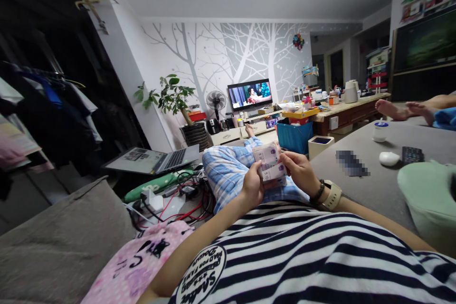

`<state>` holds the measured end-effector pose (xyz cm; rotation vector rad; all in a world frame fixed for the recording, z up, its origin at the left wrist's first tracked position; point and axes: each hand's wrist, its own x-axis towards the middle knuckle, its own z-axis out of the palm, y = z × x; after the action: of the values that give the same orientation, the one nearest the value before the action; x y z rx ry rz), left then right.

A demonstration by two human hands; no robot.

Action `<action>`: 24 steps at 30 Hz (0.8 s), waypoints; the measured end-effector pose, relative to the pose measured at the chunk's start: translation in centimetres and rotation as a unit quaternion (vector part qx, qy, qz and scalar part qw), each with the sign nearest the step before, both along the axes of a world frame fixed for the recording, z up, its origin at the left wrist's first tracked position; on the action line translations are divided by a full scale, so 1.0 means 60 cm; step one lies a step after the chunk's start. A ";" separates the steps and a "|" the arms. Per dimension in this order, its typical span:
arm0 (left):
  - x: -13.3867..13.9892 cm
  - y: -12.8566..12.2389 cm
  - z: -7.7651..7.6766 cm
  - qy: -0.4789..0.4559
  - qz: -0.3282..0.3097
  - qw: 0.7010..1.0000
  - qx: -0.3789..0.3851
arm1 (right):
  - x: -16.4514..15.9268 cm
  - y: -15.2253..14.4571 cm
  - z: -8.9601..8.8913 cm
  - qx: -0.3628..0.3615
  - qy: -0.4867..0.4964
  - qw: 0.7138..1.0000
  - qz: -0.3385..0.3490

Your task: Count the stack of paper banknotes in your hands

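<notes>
In the head view, pale banknotes with purple portraits and the figure 5 are held above my lap. My left hand grips their lower left side, thumb on top and fingers underneath. At the right edge, my right hand pinches the notes between thumb and fingers. How many notes there are cannot be made out. Below them lie my blue plaid trouser legs. A watch and a dark bracelet circle my right wrist.
Left of my legs are an open laptop and tangled cables. To the right, a white mouse, a remote, a blurred-out dark object and a green cushion rest on the sofa. Another person's feet show at far right.
</notes>
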<state>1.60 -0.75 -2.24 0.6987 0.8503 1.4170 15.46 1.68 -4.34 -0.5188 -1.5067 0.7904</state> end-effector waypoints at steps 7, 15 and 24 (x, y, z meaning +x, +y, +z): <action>0.008 0.007 -0.003 -0.067 -0.046 0.996 0.031 | 0.000 0.011 0.001 -0.006 0.005 1.000 -0.014; 0.000 0.003 -0.007 -0.021 -0.032 0.999 0.037 | 0.001 0.028 -0.005 -0.024 0.004 0.996 -0.083; 0.005 0.016 -0.011 -0.071 -0.060 0.995 0.046 | 0.001 0.034 -0.009 -0.017 0.009 0.998 -0.054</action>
<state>1.90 0.20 -2.91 0.6986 0.6247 1.3873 15.53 3.72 -4.89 -0.6116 -1.4396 0.7361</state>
